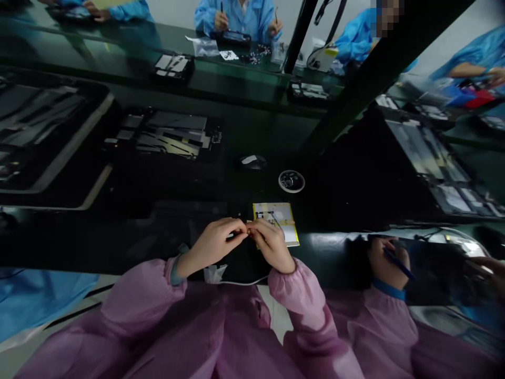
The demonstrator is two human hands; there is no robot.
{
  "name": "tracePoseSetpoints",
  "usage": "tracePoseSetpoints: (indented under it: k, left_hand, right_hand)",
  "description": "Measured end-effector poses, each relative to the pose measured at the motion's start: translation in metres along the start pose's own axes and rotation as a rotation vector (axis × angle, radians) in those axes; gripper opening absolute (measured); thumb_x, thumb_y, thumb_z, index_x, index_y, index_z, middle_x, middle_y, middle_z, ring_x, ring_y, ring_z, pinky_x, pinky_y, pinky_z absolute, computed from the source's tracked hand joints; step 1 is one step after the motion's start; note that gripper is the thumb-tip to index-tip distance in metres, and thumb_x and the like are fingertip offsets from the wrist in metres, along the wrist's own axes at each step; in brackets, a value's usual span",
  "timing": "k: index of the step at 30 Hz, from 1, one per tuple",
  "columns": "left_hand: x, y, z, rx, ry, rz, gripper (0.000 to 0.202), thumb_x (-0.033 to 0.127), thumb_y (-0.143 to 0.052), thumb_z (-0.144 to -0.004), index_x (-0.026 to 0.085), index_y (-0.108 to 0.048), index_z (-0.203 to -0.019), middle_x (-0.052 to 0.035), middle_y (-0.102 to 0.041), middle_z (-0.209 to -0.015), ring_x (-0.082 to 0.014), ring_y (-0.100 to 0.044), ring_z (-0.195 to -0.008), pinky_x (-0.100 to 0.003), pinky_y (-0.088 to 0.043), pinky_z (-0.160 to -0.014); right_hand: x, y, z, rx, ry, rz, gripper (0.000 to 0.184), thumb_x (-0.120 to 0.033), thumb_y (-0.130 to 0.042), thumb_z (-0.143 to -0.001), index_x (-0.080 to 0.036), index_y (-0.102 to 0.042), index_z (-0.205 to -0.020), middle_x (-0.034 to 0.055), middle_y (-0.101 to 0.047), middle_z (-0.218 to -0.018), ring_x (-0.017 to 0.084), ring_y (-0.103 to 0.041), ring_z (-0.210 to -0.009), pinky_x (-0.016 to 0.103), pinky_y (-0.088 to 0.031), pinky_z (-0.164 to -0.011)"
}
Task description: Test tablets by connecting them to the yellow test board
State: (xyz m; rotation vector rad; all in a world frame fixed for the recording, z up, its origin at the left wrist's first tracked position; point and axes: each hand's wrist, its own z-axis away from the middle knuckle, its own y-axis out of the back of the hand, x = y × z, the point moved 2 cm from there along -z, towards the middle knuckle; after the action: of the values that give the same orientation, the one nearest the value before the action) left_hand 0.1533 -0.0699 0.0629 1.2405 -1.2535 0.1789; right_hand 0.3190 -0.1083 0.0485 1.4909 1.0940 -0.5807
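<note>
My left hand (213, 241) and my right hand (273, 243) meet over the dark table, fingertips touching. Both are closed in a pinch, around something too small and too hidden for me to make out. Partly under my right hand lies a flat silver-white pack with yellow edges (291, 231), which looks like a tablet battery. A small scrap of clear plastic (215, 273) sits at the table's front edge, below my left hand.
Beyond my hands are a dark mouse-shaped object (253, 161) and a round white-rimmed dish (291, 181) of small parts. Opened devices (169, 134) lie left and right. A slanting dark post (355, 100) crosses the right. A co-worker's hand (389, 263) holds a blue pen-like tool.
</note>
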Motion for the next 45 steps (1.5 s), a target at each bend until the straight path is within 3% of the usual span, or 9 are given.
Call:
tracePoseSetpoints:
  k: [5, 12, 17, 24, 27, 31, 37, 45]
  left_hand:
    - [-0.007, -0.001, -0.003, -0.034, 0.079, 0.052, 0.009, 0.025, -0.054, -0.091, 0.021, -0.060, -0.087, 0.0018, -0.065, -0.081, -0.0116, -0.061, -0.072, -0.023, -0.047, -0.068]
    - [-0.003, -0.001, -0.004, -0.049, 0.030, -0.046, 0.008, 0.021, -0.053, -0.092, 0.021, -0.058, -0.086, 0.0016, -0.065, -0.081, -0.0127, -0.061, -0.076, -0.025, -0.047, -0.073]
    - [-0.004, -0.003, -0.001, -0.012, 0.021, -0.044, 0.008, 0.025, -0.053, -0.093, 0.021, -0.059, -0.091, -0.0007, -0.066, -0.087, -0.0142, -0.063, -0.082, -0.027, -0.050, -0.078]
    - [-0.003, -0.012, 0.005, 0.135, -0.068, -0.162, 0.013, 0.022, -0.049, -0.095, 0.021, -0.060, -0.102, -0.0035, -0.069, -0.096, -0.0161, -0.065, -0.089, -0.031, -0.051, -0.082]
    - [0.003, -0.014, 0.004, 0.144, 0.002, -0.073, 0.015, 0.021, -0.046, -0.096, 0.020, -0.061, -0.097, -0.0026, -0.069, -0.092, -0.0148, -0.065, -0.086, -0.029, -0.051, -0.080]
    - [0.008, -0.016, -0.001, 0.060, 0.100, 0.043, 0.016, 0.023, -0.046, -0.096, 0.020, -0.061, -0.090, -0.0010, -0.066, -0.082, -0.0142, -0.063, -0.080, -0.027, -0.050, -0.074]
    - [0.004, -0.020, -0.001, 0.050, -0.042, -0.203, 0.011, 0.019, -0.046, -0.095, 0.021, -0.056, -0.092, -0.0011, -0.066, -0.087, -0.0172, -0.059, -0.089, -0.039, -0.044, -0.097]
    - [0.005, -0.020, -0.002, 0.040, -0.147, -0.335, 0.009, 0.014, -0.048, -0.093, 0.020, -0.054, -0.090, 0.0004, -0.066, -0.083, -0.0169, -0.058, -0.085, -0.040, -0.045, -0.096]
  right_hand:
    - [0.008, -0.001, 0.002, 0.020, -0.052, -0.039, 0.024, -0.017, -0.048, -0.091, -0.021, -0.061, -0.111, 0.0042, -0.067, -0.095, 0.014, -0.064, -0.085, 0.026, -0.052, -0.073]
    - [0.006, 0.003, 0.002, 0.054, -0.079, -0.032, 0.017, -0.020, -0.049, -0.093, -0.022, -0.066, -0.094, 0.0041, -0.066, -0.091, 0.014, -0.064, -0.086, 0.026, -0.051, -0.074]
    - [0.009, 0.003, 0.003, 0.114, -0.135, -0.054, 0.014, -0.022, -0.052, -0.091, -0.021, -0.065, -0.094, 0.0042, -0.067, -0.090, 0.015, -0.064, -0.084, 0.026, -0.052, -0.072]
    - [0.015, 0.003, 0.006, 0.153, -0.193, -0.099, 0.012, -0.025, -0.055, -0.091, -0.021, -0.065, -0.095, 0.0035, -0.069, -0.092, 0.015, -0.066, -0.085, 0.026, -0.052, -0.076]
    - [0.016, 0.004, 0.006, 0.185, -0.191, -0.078, 0.013, -0.025, -0.054, -0.092, -0.021, -0.065, -0.097, 0.0035, -0.069, -0.093, 0.016, -0.066, -0.086, 0.028, -0.052, -0.078]
    - [0.013, 0.006, 0.007, 0.199, -0.134, -0.033, 0.014, -0.020, -0.052, -0.091, -0.022, -0.064, -0.098, 0.0029, -0.068, -0.092, 0.015, -0.064, -0.086, 0.028, -0.051, -0.077]
    - [0.008, 0.007, 0.008, 0.158, -0.083, -0.007, 0.017, -0.016, -0.050, -0.091, -0.021, -0.062, -0.102, 0.0040, -0.066, -0.094, 0.015, -0.063, -0.087, 0.027, -0.052, -0.075]
    - [0.005, 0.008, 0.008, 0.122, -0.005, 0.035, 0.018, -0.011, -0.048, -0.091, -0.021, -0.059, -0.101, 0.0042, -0.065, -0.094, 0.016, -0.062, -0.089, 0.030, -0.052, -0.078]
